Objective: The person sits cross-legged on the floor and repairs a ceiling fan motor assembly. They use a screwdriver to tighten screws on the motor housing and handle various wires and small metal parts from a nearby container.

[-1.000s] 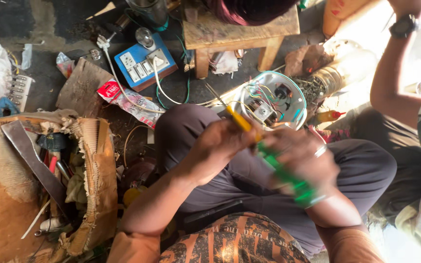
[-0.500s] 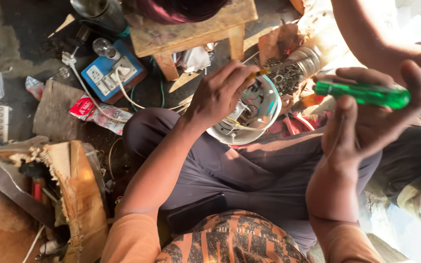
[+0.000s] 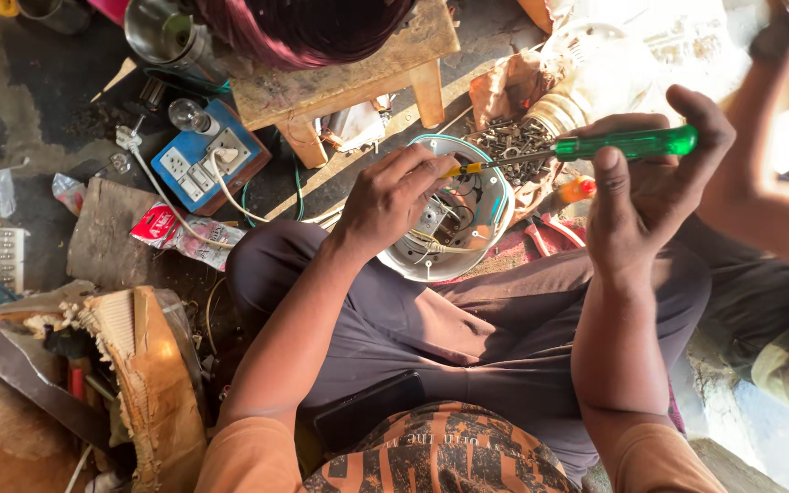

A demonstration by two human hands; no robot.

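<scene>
My right hand [image 3: 647, 187] grips a green-handled screwdriver [image 3: 627, 144] held level, its shaft pointing left. My left hand [image 3: 393, 196] pinches a thin yellow piece [image 3: 464, 169] at the rim of a round white housing [image 3: 495, 233] that rests on my lap. Coloured wires and small parts fill the inside of the housing. The screwdriver's tip reaches toward the yellow piece near my left fingertips.
A wooden stool [image 3: 349, 78] stands ahead, with a person seated on it. A blue socket board [image 3: 205, 164] with a white cable lies on the dark floor. A pile of screws [image 3: 511, 139] sits beyond the housing. A torn box of tools [image 3: 93, 374] is at left. Another person's arm [image 3: 760, 155] is at right.
My right hand with the green screwdriver has come back left and tilted level, its tip now near my left fingers. My left hand stays on the housing.
</scene>
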